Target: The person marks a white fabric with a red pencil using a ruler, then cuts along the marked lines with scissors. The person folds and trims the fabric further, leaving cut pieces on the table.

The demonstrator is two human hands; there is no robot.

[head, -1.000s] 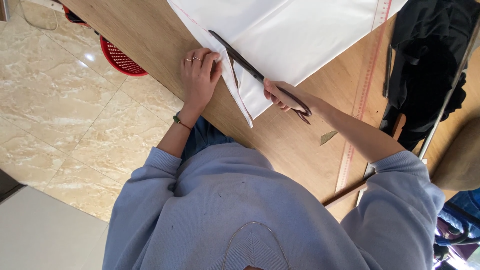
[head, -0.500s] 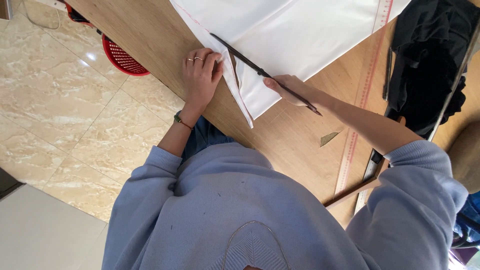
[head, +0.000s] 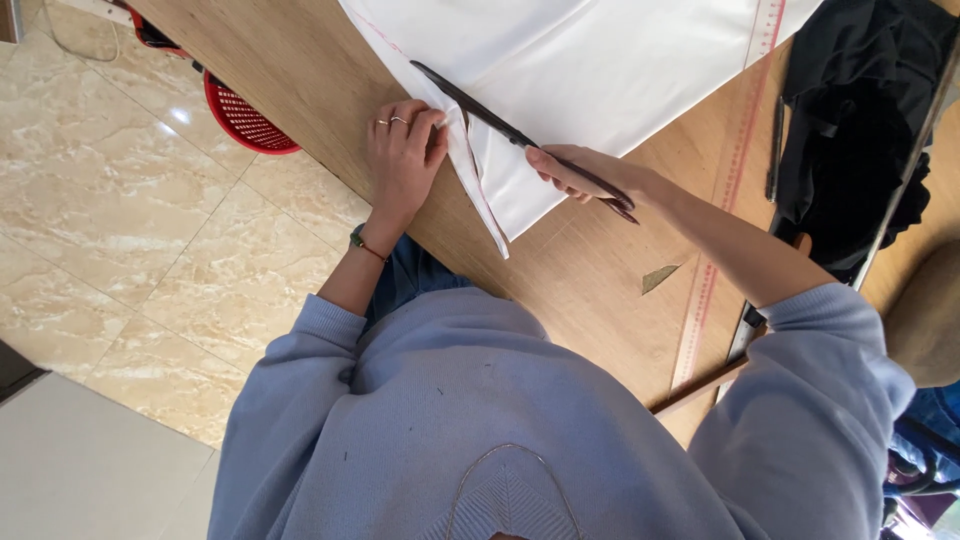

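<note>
Two hands worked at the near edge of the wooden table [head: 590,290], both on a sheet of white fabric [head: 590,70] that lay ahead of the person in the blue sweatshirt. Nearest the body, the cloth's pointed corner hung close to the table edge, and a narrow cut strip [head: 478,190] ran from that corner away from the person. The left hand [head: 402,160] lay flat beside this strip, fingers together and pressed down on the fabric's edge, thumb touching the cloth. The right hand [head: 575,172] was closed around the handles of long dark scissors [head: 505,125], fingers through the grips. Whether the blades stood parted or closed could not be told, since they showed as one dark line. The scissors' long axis slanted from the right hand up and leftward, the tip lying just past the left hand's fingertips, so the blades crossed the strip between the two hands. The left hand sat nearer the tip, the right nearer the handles. Farther right, a long ruler [head: 725,200] lay along the table, with a small triangular scrap [head: 658,277] beside it and black cloth [head: 860,120] beyond. A red basket [head: 240,120] stood on the floor, left of the table.
</note>
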